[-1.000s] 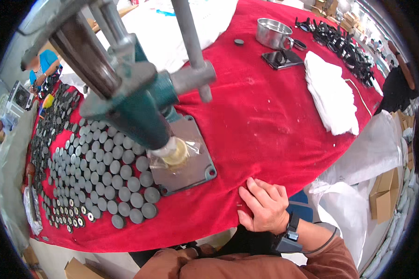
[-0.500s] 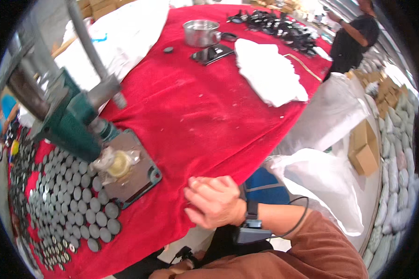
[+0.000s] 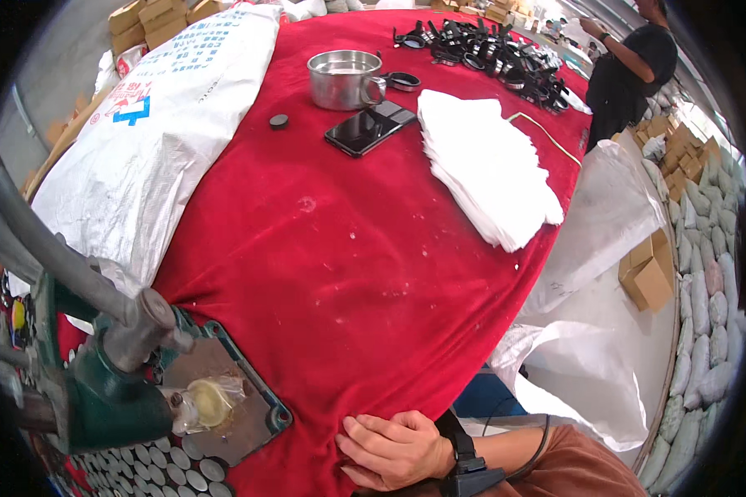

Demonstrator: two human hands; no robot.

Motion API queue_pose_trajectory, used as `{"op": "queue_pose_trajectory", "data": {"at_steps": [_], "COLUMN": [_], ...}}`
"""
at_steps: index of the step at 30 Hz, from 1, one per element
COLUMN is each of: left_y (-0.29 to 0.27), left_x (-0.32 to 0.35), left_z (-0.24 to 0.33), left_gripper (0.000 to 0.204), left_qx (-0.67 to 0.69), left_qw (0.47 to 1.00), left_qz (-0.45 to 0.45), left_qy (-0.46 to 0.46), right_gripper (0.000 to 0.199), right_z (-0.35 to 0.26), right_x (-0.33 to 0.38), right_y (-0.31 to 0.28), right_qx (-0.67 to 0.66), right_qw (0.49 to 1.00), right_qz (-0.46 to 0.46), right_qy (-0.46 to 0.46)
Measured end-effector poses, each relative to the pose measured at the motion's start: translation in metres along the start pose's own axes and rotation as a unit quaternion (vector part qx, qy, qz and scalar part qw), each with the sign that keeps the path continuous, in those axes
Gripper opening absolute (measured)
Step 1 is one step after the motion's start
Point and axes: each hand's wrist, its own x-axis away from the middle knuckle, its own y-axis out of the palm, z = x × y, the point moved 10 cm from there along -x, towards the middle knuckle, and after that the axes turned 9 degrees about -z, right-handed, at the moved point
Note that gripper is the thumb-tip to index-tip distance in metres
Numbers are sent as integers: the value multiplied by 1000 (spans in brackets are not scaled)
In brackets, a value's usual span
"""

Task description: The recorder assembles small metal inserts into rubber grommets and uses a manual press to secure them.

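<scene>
My right hand (image 3: 398, 451) rests at the near edge of the red cloth (image 3: 323, 248), its fingers loosely bent, slightly apart and lying on the fabric. I see nothing in it, though the palm side is hidden. A black strap with a small dark device (image 3: 472, 472) is on that wrist. My left hand is out of view. To the left of my right hand is a green hand press (image 3: 112, 398) with a grey metal lever (image 3: 83, 273). On its flat base plate (image 3: 249, 414) sits a pale yellow round piece (image 3: 211, 403) with clear film or tape around it.
Several grey discs (image 3: 159, 472) lie beside the press. Farther back are a metal mug (image 3: 340, 81), a black phone (image 3: 369, 128), a small dark disc (image 3: 278, 122), a white sheet stack (image 3: 485, 161) and black strapped parts (image 3: 497, 54). A white sack (image 3: 166, 141) covers the left; a person (image 3: 634, 74) stands far right.
The view has shifted, so the press and my right hand sit lower in the picture. My right hand stays on the cloth edge. A forearm part at the bottom has gone out of view.
</scene>
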Motion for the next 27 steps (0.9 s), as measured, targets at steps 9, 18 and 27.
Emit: {"op": "queue_pose_trajectory", "data": {"at_steps": [9,18,27], "left_y": [31,-25,-120], "left_x": [13,123,367], "left_z": [-8,121,187], "left_gripper": [30,31,25], "left_qx": [-3,-52,325], "left_qw": [1000,998,930], "left_qz": [-14,-24,80], "left_qy": [21,36,154], "right_gripper": [33,18,12], "right_z": [-4,-26,-51], "right_x": [1,4,5], "right_y": [-7,-18,-139], "right_qx": [39,28,-164], "right_qw": [999,995,976], "right_qz": [29,84,145], "right_qy": [-7,-48,9]}}
